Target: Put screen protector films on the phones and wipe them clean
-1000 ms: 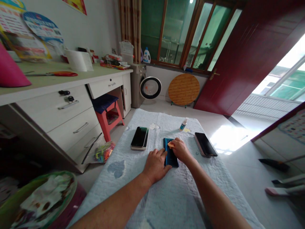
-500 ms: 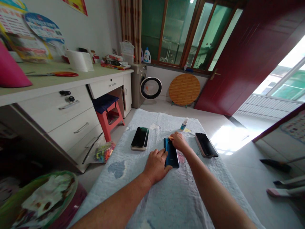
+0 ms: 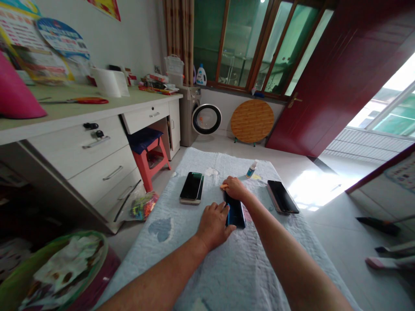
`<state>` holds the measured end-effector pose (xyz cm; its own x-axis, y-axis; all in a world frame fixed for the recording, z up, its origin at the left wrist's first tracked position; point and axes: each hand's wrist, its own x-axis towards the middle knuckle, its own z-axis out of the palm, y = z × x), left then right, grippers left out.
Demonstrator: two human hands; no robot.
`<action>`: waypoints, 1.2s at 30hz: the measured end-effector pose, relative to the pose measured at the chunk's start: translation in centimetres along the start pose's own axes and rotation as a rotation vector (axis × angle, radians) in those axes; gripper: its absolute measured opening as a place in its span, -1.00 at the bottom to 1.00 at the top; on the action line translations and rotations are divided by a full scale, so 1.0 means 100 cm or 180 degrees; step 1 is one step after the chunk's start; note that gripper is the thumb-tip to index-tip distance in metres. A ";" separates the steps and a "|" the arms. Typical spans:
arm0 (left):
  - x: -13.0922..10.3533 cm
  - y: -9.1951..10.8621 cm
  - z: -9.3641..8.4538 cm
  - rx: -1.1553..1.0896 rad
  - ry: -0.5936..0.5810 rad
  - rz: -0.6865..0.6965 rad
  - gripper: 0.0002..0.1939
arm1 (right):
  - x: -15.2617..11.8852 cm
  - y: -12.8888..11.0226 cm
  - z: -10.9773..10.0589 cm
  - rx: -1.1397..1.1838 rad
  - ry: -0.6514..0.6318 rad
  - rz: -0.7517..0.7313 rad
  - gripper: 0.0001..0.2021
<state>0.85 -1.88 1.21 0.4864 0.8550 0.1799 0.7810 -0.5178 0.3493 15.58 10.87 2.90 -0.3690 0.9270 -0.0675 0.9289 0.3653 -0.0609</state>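
Note:
A dark blue smartphone (image 3: 236, 215) lies on a pale blue cloth (image 3: 181, 246) in front of me. My left hand (image 3: 214, 224) steadies it, fingers on its left edge and thumb at its near end. Over its far end is my right hand (image 3: 234, 188), closed on a small orange cloth (image 3: 224, 186) that pokes out past the fingertips. That hand hides the phone's top. A small spray bottle (image 3: 252, 169) stands just beyond my right hand. To the left rest two stacked phones (image 3: 192, 186), and to the right another dark-screened phone stack (image 3: 282, 197).
A white desk (image 3: 78, 151) runs along the left, with scissors (image 3: 81, 100) and a paper roll (image 3: 108, 82) on top. A red stool (image 3: 151, 160) is under it. At lower left sits a waste bin (image 3: 105, 255). A washing machine (image 3: 189, 112) has its door open.
My right hand has slid left across the far end of the phone, taking the orange cloth along. My left hand stays in place on the phone.

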 end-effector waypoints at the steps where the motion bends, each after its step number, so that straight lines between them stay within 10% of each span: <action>1: 0.000 0.001 -0.001 0.0002 -0.0005 -0.0014 -0.41 | -0.002 0.004 0.000 -0.0002 0.0014 0.0029 -0.75; 10: 0.000 0.002 -0.001 -0.0054 0.0009 -0.0016 -0.41 | -0.025 0.037 0.006 -0.0101 0.0153 0.0548 -0.73; 24: 0.000 0.000 0.001 0.0096 0.0065 0.0025 -0.41 | -0.005 -0.002 0.001 0.0032 0.0091 -0.0012 -0.74; 36: 0.000 0.001 0.001 -0.0036 0.0115 0.0012 -0.40 | -0.031 0.035 0.009 0.0066 0.0244 0.0618 -0.77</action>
<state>0.97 -1.96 1.13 0.4748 0.8536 0.2143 0.7745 -0.5209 0.3590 19.95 9.22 2.01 -0.1790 0.9838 -0.0040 0.9812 0.1782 -0.0748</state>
